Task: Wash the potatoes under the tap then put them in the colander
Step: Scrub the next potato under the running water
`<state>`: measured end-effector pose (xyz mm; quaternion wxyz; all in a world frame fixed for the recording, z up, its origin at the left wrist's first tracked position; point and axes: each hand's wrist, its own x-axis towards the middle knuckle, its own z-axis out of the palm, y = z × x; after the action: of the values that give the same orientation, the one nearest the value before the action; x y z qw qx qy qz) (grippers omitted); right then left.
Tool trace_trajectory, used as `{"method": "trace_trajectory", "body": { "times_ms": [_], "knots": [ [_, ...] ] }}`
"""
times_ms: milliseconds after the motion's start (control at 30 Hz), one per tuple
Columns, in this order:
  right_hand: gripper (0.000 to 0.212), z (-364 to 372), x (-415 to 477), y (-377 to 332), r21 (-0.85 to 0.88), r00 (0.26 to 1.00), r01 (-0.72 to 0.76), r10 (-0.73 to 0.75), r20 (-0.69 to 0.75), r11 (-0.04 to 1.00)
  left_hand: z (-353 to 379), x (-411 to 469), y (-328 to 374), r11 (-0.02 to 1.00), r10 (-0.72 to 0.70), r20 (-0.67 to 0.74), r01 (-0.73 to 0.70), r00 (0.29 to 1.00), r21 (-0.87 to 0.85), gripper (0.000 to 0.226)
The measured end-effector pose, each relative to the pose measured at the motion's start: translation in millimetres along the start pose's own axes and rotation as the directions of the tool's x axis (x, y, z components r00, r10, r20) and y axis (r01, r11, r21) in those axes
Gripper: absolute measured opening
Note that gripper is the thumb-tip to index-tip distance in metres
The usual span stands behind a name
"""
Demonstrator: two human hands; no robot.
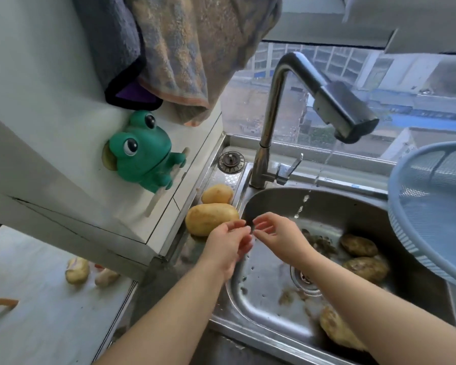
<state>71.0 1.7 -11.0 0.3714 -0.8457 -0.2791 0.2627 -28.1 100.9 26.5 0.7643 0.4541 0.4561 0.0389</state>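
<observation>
Two clean yellow potatoes, a large one [211, 218] and a smaller one [217, 193], lie on the counter left of the steel sink [261, 306]. Three dirty potatoes lie in the basin: two at the right [358, 245] [366, 268] and one at the front [336, 330], partly behind my right forearm. My left hand [228, 242] and my right hand [277, 231] meet fingertip to fingertip over the sink's left edge, fingers relaxed, holding no potato. The tap [345, 111] drips a thin stream [302, 205] just right of my hands. A blue colander [432, 212] stands at the right.
A green frog toy [142, 159] sticks to the white wall unit on the left, with towels [174, 54] hanging above. A sink plug [231, 161] rests behind the potatoes. Dirt and peel scraps [319, 242] lie near the drain [304, 277]. Two pale vegetable pieces [77, 270] [106, 276] sit on the left counter.
</observation>
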Motion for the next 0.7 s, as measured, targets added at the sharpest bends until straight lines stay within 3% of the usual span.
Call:
{"method": "trace_trajectory", "body": {
  "times_ms": [133,300,367,533,700],
  "knots": [
    [0.015,-40,-15,53,-0.014,0.982,-0.175,0.173,-0.072,0.985,52,10,1,0.993,0.006,0.13,-0.021,0.991,0.112,0.006],
    [0.03,-67,-37,137,-0.121,0.873,-0.488,0.483,-0.07,0.864,94,25,2,0.988,-0.042,0.196,0.011,0.98,0.155,0.013],
    [0.034,-69,-44,162,-0.301,0.848,-0.52,0.526,-0.068,0.799,103,30,-1,0.975,-0.085,0.221,0.035,0.972,0.218,0.018],
    [0.043,-67,-37,199,-0.765,0.874,-0.291,0.485,0.031,0.574,109,42,-6,0.919,-0.242,0.178,0.167,0.954,0.356,0.035],
    [0.045,-57,-22,222,-0.931,0.907,-0.009,0.395,0.146,0.364,106,53,-5,0.915,-0.347,0.131,0.305,0.929,0.263,0.045]
  ]
}}
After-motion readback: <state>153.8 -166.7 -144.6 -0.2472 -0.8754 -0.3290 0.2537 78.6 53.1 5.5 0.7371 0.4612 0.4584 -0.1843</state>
